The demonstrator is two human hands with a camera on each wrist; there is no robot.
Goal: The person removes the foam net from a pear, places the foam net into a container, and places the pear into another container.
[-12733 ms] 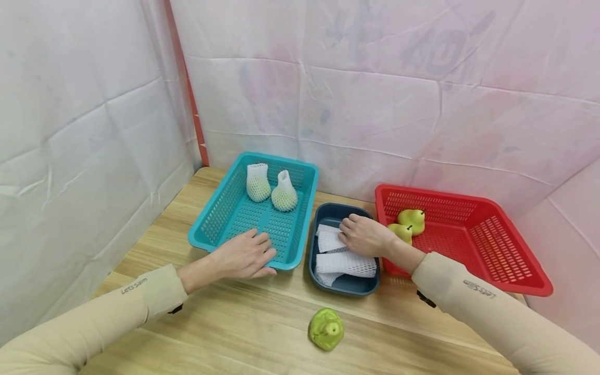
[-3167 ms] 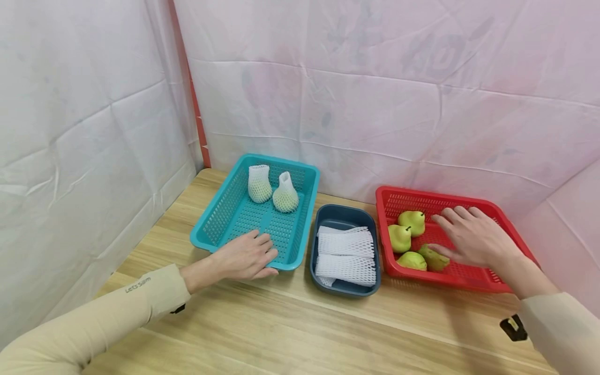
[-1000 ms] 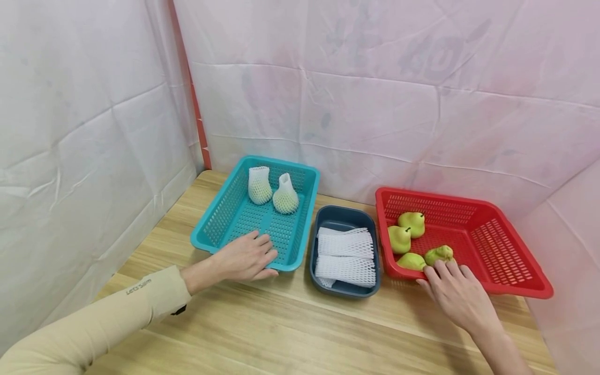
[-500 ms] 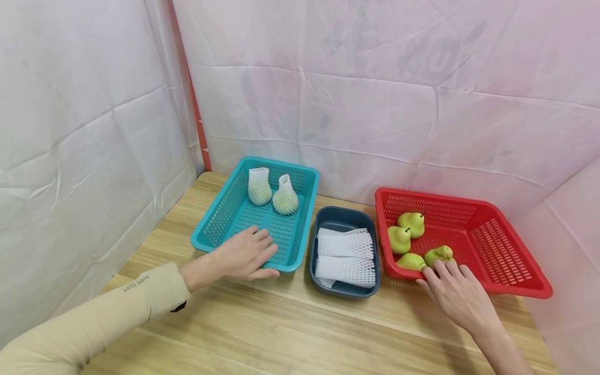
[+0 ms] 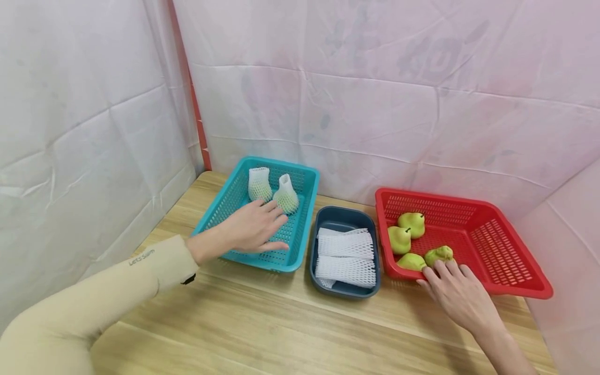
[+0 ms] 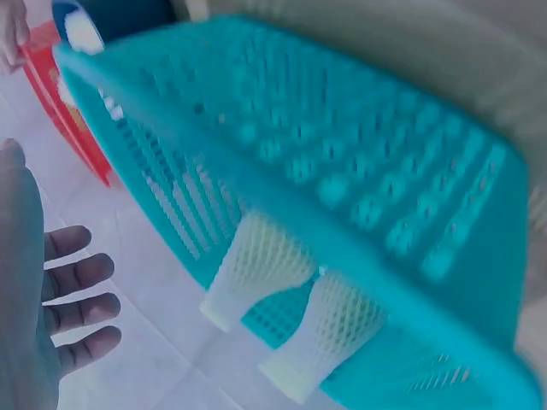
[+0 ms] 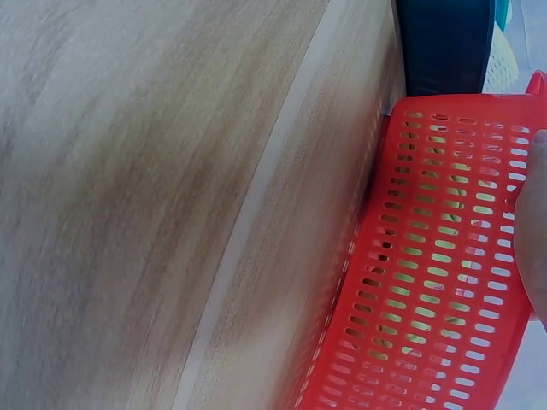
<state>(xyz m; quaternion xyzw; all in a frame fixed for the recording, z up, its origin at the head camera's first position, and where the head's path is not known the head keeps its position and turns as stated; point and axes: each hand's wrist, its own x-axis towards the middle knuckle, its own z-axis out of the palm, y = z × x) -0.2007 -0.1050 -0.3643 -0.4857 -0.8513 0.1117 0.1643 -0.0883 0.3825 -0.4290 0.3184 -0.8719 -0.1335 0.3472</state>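
Fingers (image 6: 90,272) apart at left, clamped at right

Over the teal basket (image 5: 213,216), the left hand (image 5: 250,228) is held, two netted pears (image 5: 286,197) beneath; the red basket's rim (image 5: 515,291) is gripped by the right hand (image 5: 461,298), four bare pears (image 5: 399,240) inside; between, white nets (image 5: 346,243) are laid in a blue tray (image 5: 344,217).

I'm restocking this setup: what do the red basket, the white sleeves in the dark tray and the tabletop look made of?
Red basket: probably moulded plastic, slightly glossy, with regular slots through its walls.
White sleeves: probably soft plastic foam, matt, an open mesh lying flattened.
Tabletop: wood or wood-look laminate, smooth; grain shows, but I cannot tell which.
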